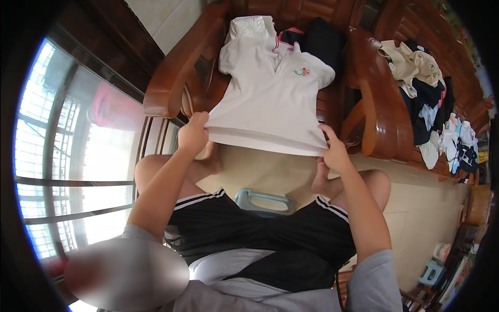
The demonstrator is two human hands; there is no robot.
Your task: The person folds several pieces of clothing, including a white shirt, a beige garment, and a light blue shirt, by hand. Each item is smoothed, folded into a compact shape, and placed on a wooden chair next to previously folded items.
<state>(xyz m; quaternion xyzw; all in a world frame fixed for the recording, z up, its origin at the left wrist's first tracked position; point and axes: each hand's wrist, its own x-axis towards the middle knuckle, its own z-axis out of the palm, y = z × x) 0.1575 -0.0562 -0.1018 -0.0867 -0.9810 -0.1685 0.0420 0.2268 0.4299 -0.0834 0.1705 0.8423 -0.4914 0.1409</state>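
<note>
A white short-sleeved polo shirt (273,101) is spread over the seat of a carved wooden armchair, its collar towards the backrest and a small red and green emblem on its chest. My left hand (194,130) grips the hem's left corner. The hem's right corner is pinched in my right hand (333,150). Between the two, the hem is stretched and slightly parted. Behind the collar lie a dark garment with pink edging (292,36) and a folded black cloth (322,45). A glossy white patterned item (251,27) rests at the left shoulder.
Wooden armrests (167,89) (384,117) flank the seat. Beige garments (419,64), dark clothes (425,101) and small white ones (452,140) lie on a bench at the right. A pale blue plastic stool (267,201) is between my legs; a barred window (78,156) is at the left.
</note>
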